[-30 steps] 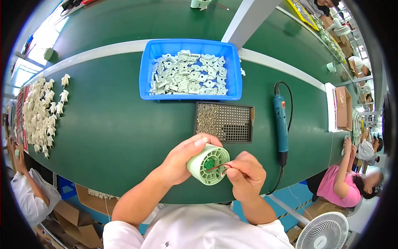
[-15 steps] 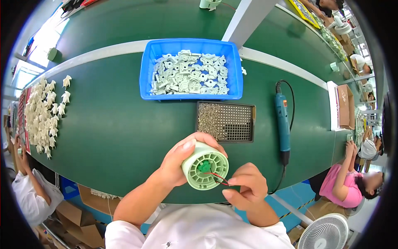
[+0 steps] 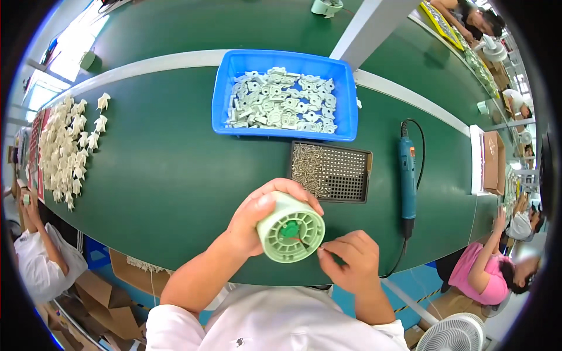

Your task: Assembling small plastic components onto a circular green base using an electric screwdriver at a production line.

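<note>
My left hand (image 3: 249,219) is wrapped round a pale green round plastic housing (image 3: 274,212), its open end tilted toward me. Inside the housing sit a ring of ribs and a dark green centre part (image 3: 290,229). A thin red wire (image 3: 296,238) runs from that centre toward the lower right rim. Just outside the rim, my right hand (image 3: 351,257) pinches the wire ends between thumb and forefinger; the tips are too small to make out. Beyond the housing lies a black perforated tray (image 3: 345,174) with many small screws (image 3: 308,167) heaped on its left part.
A blue bin (image 3: 219,111) of pale plastic brackets (image 3: 287,99) stands behind the screw tray. At right lies a teal electric screwdriver (image 3: 408,175) with its cord. White plastic parts (image 3: 64,149) are piled at far left. Co-workers sit on both sides; a fan (image 3: 453,333) stands lower right.
My right hand has drawn in against the housing's rim, its fingers closer together. Less of the red and black wires shows now. The whole view has shifted slightly, moving the table things rightward.
</note>
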A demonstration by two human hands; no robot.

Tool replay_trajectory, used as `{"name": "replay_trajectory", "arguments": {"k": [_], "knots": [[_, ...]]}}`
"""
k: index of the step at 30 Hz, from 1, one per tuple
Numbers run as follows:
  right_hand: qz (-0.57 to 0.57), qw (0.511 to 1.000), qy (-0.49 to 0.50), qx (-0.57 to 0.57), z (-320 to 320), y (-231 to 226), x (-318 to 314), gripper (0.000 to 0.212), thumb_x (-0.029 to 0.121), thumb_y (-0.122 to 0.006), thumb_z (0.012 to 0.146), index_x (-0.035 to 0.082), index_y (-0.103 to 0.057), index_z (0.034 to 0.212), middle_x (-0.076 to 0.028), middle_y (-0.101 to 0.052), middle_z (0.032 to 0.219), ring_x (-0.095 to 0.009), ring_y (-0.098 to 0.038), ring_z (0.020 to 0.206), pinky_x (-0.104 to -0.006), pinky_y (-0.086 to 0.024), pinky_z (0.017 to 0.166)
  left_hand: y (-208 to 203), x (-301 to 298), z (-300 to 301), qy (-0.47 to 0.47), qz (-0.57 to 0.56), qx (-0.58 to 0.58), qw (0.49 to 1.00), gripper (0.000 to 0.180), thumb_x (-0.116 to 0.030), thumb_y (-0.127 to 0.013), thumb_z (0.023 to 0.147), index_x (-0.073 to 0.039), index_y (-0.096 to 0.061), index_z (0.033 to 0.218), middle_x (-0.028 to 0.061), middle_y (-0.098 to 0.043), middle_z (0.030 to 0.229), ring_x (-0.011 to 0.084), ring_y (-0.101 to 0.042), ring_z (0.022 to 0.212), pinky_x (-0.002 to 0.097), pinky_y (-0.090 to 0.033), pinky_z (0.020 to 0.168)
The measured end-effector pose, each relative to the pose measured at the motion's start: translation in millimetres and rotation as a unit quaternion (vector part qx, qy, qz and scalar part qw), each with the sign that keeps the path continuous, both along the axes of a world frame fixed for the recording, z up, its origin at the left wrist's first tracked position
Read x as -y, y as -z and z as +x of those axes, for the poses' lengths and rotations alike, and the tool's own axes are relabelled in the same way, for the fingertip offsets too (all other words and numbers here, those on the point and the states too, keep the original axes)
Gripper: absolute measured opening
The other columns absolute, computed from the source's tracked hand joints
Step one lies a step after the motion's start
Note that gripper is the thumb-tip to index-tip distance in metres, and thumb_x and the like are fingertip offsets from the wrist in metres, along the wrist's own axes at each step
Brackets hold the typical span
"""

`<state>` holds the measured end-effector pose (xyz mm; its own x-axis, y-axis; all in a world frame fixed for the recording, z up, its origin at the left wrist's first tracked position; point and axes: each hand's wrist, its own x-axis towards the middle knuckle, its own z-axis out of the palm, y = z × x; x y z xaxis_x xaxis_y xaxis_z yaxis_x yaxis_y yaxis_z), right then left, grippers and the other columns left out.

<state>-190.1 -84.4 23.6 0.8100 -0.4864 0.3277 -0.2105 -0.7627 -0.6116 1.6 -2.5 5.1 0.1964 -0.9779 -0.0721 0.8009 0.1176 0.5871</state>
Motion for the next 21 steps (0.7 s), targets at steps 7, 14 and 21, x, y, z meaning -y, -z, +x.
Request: {"name": "replay_trajectory", "arguments": {"k": [7,14,21], "knots": [[0.073,0.997,-0.004,-0.035,-7.1,-4.2,4.5,0.042,0.011,-0.081,0.061,0.003,-0.063,0.098,-0.01,-0.063,0.09,-0.024,-0.059,0.076,-0.032,-0.047,0.064,6.1,-0.1,1.7,0.033,-0.013,-0.046,0.998,0.047,-0.045,-0.052,0.09,-0.003,-0.054,0.111,0.0266,-0.058,0.108,0.0296,-0.063,0.095,0.0378,-0.054,0.08],[0.104,0.988,-0.091,0.076,-1.8,-21.8,4.3,0.077,0.014,-0.081,0.063,0.003,-0.047,0.131,-0.019,-0.049,0.129,-0.034,-0.052,0.111,-0.0414,-0.044,0.091,-1.1,-1.1,-12.8,0.103,0.065,-0.009,0.993,0.05,-0.043,-0.048,0.093,0.002,-0.051,0.113,0.0237,-0.06,0.109,0.0279,-0.063,0.097,0.0381,-0.054,0.082],[0.087,0.984,-0.096,0.122,-7.4,-13.7,4.7,0.079,0.019,-0.08,0.07,0.0,-0.041,0.135,-0.024,-0.049,0.134,-0.038,-0.047,0.123,-0.047,-0.039,0.099,-17.2,8.9,-23.6,0.17,0.125,0.018,0.977,0.048,-0.039,-0.051,0.094,0.0,-0.048,0.122,0.0143,-0.06,0.11,0.0169,-0.061,0.094,0.0321,-0.051,0.083]]}}
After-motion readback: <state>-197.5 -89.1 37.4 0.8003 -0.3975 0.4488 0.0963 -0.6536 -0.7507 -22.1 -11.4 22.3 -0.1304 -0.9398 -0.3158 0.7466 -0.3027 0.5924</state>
